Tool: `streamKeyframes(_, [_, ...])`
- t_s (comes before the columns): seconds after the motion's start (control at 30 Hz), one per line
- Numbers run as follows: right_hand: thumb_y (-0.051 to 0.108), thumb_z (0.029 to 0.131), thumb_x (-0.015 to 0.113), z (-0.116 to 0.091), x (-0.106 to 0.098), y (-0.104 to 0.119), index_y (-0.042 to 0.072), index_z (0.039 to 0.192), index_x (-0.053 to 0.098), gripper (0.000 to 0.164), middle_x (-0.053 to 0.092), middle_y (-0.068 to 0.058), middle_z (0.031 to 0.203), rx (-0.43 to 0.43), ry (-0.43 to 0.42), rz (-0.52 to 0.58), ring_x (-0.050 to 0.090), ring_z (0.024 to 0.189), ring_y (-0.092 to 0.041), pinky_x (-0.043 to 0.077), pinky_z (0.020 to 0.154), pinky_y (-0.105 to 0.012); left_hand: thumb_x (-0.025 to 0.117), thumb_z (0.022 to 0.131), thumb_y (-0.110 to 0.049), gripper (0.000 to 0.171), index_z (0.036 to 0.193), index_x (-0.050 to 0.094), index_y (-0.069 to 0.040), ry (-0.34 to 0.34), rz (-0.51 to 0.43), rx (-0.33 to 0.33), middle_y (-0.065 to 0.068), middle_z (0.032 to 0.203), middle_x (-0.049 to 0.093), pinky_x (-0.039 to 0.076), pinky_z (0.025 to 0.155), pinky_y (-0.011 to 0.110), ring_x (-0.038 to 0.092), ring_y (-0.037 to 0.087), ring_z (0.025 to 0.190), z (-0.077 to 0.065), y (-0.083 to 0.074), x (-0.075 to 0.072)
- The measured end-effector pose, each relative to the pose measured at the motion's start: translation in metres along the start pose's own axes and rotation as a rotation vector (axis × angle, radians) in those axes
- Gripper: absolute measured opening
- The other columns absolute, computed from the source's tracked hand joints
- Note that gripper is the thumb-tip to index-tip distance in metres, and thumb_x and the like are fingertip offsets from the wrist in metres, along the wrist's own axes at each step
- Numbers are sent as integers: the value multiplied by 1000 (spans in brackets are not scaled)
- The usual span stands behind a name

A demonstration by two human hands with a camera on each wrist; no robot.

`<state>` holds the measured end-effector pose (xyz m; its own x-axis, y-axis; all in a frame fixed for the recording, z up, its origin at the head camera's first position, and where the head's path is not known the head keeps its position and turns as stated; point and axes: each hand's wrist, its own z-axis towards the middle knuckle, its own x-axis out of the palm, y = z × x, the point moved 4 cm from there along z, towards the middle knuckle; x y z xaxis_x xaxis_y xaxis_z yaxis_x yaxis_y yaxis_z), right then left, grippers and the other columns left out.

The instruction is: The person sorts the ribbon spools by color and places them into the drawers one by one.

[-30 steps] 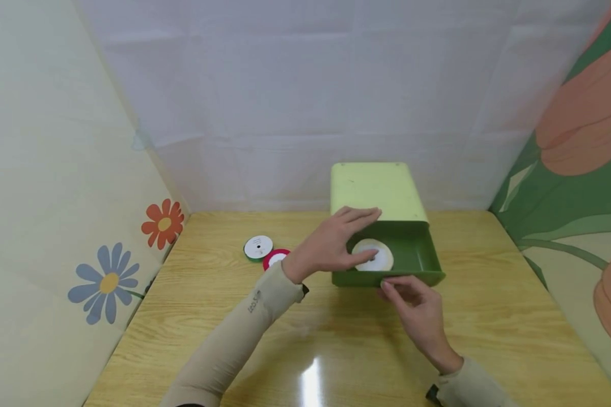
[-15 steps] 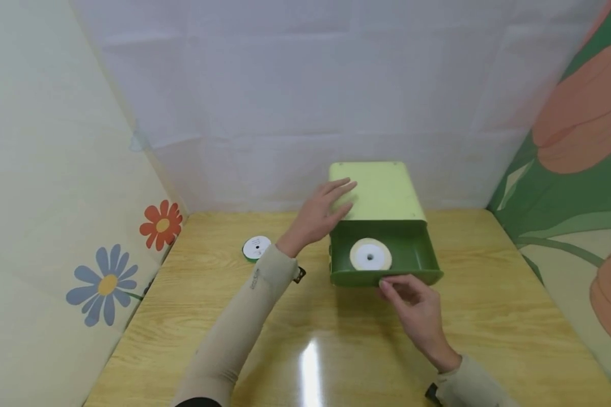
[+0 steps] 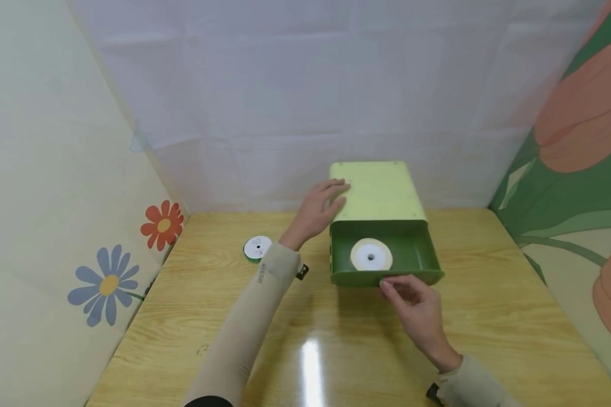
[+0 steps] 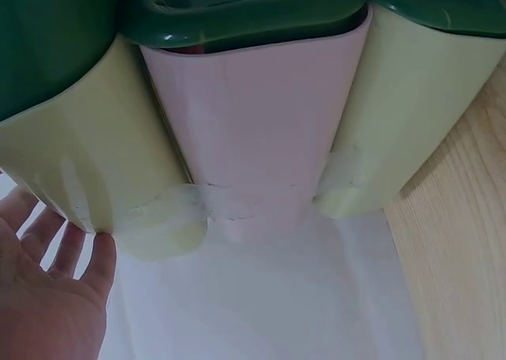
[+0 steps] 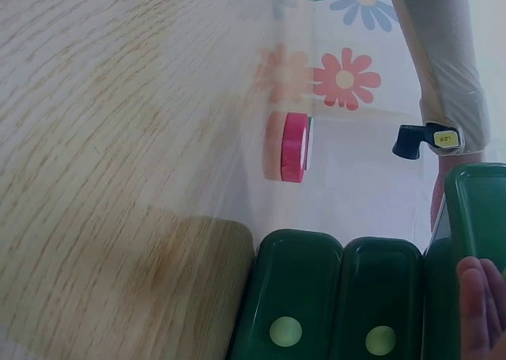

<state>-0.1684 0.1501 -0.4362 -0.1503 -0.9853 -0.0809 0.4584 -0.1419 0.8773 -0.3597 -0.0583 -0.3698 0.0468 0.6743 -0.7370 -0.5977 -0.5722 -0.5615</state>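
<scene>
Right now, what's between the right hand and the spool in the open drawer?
The green drawer front. The right hand is outside it, fingers at its face; the spool lies inside, behind it. Shown in the head view.

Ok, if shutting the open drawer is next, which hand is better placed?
Right, I'd say. The right hand is already at the front of the drawer, well placed to push it in. The left hand is on the box, so better for bracing.

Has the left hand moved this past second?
Yes: in the head view, the left hand moved left and back, from over the open green drawer to the left edge of the pale green cabinet top.
</scene>
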Motion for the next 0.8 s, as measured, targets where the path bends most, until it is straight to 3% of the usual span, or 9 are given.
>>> streamKeyframes(0.47, [-8, 91, 73, 2, 0, 0, -1, 98, 74, 10, 76, -18, 92, -13, -8, -20, 77, 76, -13, 64, 70, -28, 44, 111, -40, 48, 153, 52, -20, -5, 8, 16, 1, 164, 43, 27, 127, 50, 34, 24, 153, 1, 3, 1])
streamKeyframes(0.8, [-8, 91, 72, 5, 1, -1, -3, 99, 73, 9, 75, -18, 93, -22, 2, 7, 77, 76, -18, 64, 71, -29, 43, 111, -43, 49, 153, 52, -21, 4, -2, 13, 1, 164, 43, 26, 127, 51, 33, 24, 154, -1, 3, 1])
